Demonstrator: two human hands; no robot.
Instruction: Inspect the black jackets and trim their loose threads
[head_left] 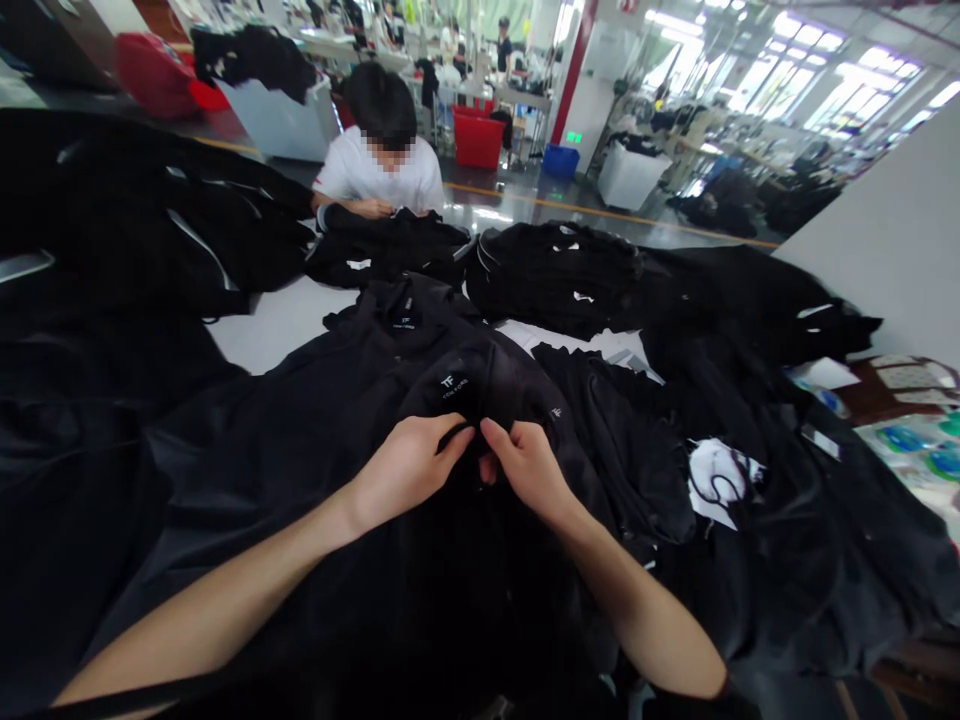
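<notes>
A black shirt (457, 540) with white lettering inside its neck lies in front of me, over other dark garments. My left hand (412, 462) pinches the collar edge between thumb and fingers. Close beside it, my right hand (525, 462) grips the same collar a little to the right, thumb on top. The fingertips of both hands almost meet at the neck opening. Just beyond lies another black shirt (360, 345) with a similar printed neck. What exactly sits between the fingertips is too dark to make out.
Piles of black garments (555, 270) cover much of the white table (292, 320). Across it sits a person (386, 165) in a white top, hands on black cloth. A white bundle with dark cord (720, 475) lies at right. Bins (478, 138) stand on the floor behind.
</notes>
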